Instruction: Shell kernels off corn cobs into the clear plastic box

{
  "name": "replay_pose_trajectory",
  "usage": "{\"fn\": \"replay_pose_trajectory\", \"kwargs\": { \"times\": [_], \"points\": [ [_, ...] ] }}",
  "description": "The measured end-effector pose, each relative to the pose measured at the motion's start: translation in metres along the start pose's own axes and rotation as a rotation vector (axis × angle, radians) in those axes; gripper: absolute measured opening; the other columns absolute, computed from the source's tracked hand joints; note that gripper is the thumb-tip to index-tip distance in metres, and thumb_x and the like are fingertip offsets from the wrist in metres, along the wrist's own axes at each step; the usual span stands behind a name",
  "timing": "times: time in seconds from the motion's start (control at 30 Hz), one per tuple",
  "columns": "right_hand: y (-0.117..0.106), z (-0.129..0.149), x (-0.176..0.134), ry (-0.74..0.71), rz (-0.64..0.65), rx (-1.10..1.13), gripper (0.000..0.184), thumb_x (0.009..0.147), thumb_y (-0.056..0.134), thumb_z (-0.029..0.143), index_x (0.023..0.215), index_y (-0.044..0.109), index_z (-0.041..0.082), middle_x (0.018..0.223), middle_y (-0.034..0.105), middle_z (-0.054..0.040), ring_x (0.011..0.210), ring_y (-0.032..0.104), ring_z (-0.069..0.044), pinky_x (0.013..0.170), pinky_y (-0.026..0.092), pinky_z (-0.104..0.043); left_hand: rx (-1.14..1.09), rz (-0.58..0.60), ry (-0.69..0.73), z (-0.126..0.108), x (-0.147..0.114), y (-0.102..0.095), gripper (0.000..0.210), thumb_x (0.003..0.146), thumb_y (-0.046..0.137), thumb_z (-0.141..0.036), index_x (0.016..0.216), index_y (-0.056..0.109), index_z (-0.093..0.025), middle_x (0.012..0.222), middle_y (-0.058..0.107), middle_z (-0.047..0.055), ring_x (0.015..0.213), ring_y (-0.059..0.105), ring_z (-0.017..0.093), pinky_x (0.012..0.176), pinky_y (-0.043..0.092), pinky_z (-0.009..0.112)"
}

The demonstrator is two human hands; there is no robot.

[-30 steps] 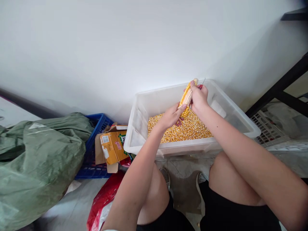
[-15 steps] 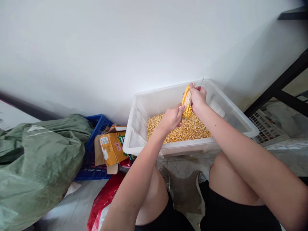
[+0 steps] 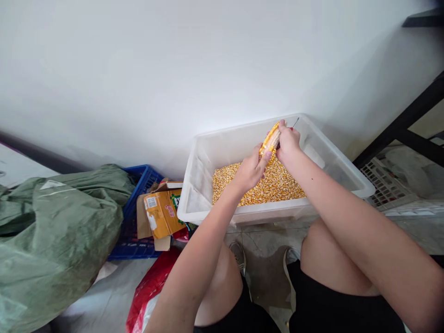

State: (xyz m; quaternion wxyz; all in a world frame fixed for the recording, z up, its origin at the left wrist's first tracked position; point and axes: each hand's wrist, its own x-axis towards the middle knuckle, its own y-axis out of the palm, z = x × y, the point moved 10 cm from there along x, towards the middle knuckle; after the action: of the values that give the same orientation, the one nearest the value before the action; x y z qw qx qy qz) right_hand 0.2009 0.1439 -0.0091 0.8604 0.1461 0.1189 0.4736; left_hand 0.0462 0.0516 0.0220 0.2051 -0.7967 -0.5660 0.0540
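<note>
An ear of corn (image 3: 274, 138) is tilted over a white plastic tub (image 3: 204, 213), with a pale strip of bare cob between rows of yellow kernels. My left hand (image 3: 252, 167) is closed around its lower end, the thumb lying along it. At the upper end, my right hand (image 3: 288, 142) is closed with its thumb against the cob. That hand also holds a red-handled tool, seemingly a screwdriver (image 3: 295, 122), whose thin metal shaft sticks out up and to the right; most of the handle is hidden. Loose corn kernels (image 3: 263, 192) cover the tub's bottom below both hands.
A white wall (image 3: 156, 83) rises behind the tub. To the left are a blue crate (image 3: 138, 252), a torn yellow carton (image 3: 163, 215), a large green sack (image 3: 69, 231) and a red bag (image 3: 149, 286). A black metal frame (image 3: 391, 125) stands at the right.
The ear of corn has tipped further right, and its bare strip shows from another angle. My left thumb has slid onto its lower part. The tool's shaft leans more to the right.
</note>
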Motion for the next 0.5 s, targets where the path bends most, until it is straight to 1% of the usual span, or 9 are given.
{"fn": "replay_pose_trajectory", "kwargs": {
  "times": [0.07,0.17,0.23,0.33,0.4,0.5],
  "points": [
    [-0.004,-0.005,-0.001,0.056,-0.043,0.053,0.044,0.08,0.06,0.065,0.08,0.041,0.026,0.073,0.057,-0.0002,0.074,0.066,-0.02,0.059,0.053,-0.033,0.033,-0.044,0.05,-0.005,0.0,-0.003,0.063,0.094,0.043,-0.059,0.142,0.048,-0.018,0.065,0.061,0.003,0.06,0.059,0.019,0.07,0.046,0.03],
    [-0.005,-0.007,-0.005,0.101,-0.053,0.092,0.041,0.082,0.061,0.062,0.08,0.043,0.025,0.072,0.058,-0.0008,0.073,0.066,-0.021,0.058,0.054,-0.034,0.104,-0.08,0.131,-0.015,-0.001,-0.008,0.056,0.096,0.039,-0.057,0.136,0.055,-0.02,0.081,0.067,0.007,0.075,0.064,0.023,0.079,0.045,0.032],
    [-0.004,-0.01,-0.007,0.141,-0.035,0.107,0.04,0.084,0.059,0.061,0.079,0.044,0.025,0.073,0.059,-0.0018,0.072,0.066,-0.021,0.059,0.054,-0.035,0.164,-0.078,0.179,-0.022,-0.002,-0.008,0.053,0.099,0.034,-0.053,0.131,0.059,-0.02,0.089,0.069,0.009,0.084,0.064,0.024,0.084,0.043,0.033],
    [-0.004,-0.016,-0.006,0.176,-0.027,0.127,0.038,0.085,0.059,0.058,0.079,0.042,0.025,0.074,0.059,-0.0021,0.07,0.066,-0.022,0.06,0.054,-0.038,0.213,-0.054,0.203,-0.027,-0.001,-0.004,0.05,0.101,0.031,-0.048,0.128,0.062,-0.019,0.092,0.07,0.009,0.09,0.064,0.024,0.088,0.043,0.033],
    [-0.007,-0.016,-0.002,0.158,-0.046,0.112,0.038,0.085,0.059,0.058,0.079,0.041,0.025,0.075,0.059,-0.0018,0.071,0.067,-0.022,0.061,0.054,-0.038,0.193,-0.048,0.172,-0.024,0.002,-0.004,0.05,0.1,0.032,-0.046,0.129,0.062,-0.018,0.089,0.07,0.009,0.087,0.064,0.024,0.085,0.045,0.032],
    [-0.013,-0.013,0.008,0.082,-0.093,0.058,0.039,0.085,0.058,0.059,0.08,0.039,0.026,0.076,0.057,-0.0009,0.074,0.067,-0.021,0.061,0.054,-0.036,0.102,-0.01,0.051,-0.006,0.006,-0.004,0.052,0.1,0.03,-0.044,0.133,0.059,-0.017,0.079,0.067,0.007,0.066,0.062,0.019,0.068,0.048,0.029]
  ]
}}
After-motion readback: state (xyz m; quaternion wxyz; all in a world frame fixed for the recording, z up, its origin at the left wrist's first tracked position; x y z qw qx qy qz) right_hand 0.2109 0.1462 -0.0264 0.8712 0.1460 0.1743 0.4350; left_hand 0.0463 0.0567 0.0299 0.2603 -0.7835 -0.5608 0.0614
